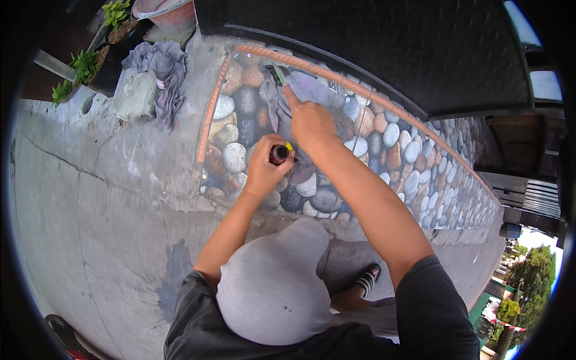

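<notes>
My left hand (267,168) is wrapped round a small dark bottle (279,154) with a bit of yellow on its side; its round mouth faces up. Farther forward, my right hand (312,123) is closed with the index finger stretched along a slim, pale green blade-like tool (279,74). Its handle is hidden in my palm, so its exact kind is unclear. Beneath both hands a crumpled grey cloth (271,102) lies on a pebble-patterned surface (246,132). The tool's tip is over the cloth's far end.
A reddish-brown raised edging (360,86) borders the pebble surface, with a dark metal gate (384,48) beyond. At the far left, a grey rag (171,78) hangs over a concrete block (135,96), near potted plants (84,65). My sandalled foot (368,279) is below right.
</notes>
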The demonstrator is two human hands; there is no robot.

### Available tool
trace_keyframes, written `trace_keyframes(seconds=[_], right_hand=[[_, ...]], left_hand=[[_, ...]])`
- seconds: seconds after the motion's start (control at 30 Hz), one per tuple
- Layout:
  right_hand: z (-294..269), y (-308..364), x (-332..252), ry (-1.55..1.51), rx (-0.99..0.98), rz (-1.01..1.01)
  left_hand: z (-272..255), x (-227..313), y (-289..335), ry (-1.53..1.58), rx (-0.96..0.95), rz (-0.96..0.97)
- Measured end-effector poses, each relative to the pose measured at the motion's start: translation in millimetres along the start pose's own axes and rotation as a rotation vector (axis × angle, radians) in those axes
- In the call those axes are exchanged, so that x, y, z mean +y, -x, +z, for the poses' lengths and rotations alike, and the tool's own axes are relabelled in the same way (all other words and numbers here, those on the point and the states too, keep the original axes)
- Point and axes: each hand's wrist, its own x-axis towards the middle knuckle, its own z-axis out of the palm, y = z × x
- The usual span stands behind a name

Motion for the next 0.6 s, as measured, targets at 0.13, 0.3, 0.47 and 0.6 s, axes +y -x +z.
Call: trace_keyframes(seconds=[0.13, 0.3, 0.47, 0.6], right_hand=[[-4.1, 2.4, -1.7, 0.03, -0.025, -0.02], [-6.5, -11.0, 6.4, 0.071, 0.005, -0.009], [-0.4, 7.4, -6.0, 0.116, -0.017, -0.066], [-8.0, -7.2, 6.1, 0.017, -0.004, -0.03]], left_hand=[[-1.7, -0.2, 2.0, -0.001, -0.006, 0.003], [0.0, 1.8, 2.0, -0.007, 0.012, 0.036], [-18.1, -1.6, 12.1, -0.028, 0.1, 0.004], [-22.0, -0.9, 14.2, -0.01, 0.13, -0.012]])
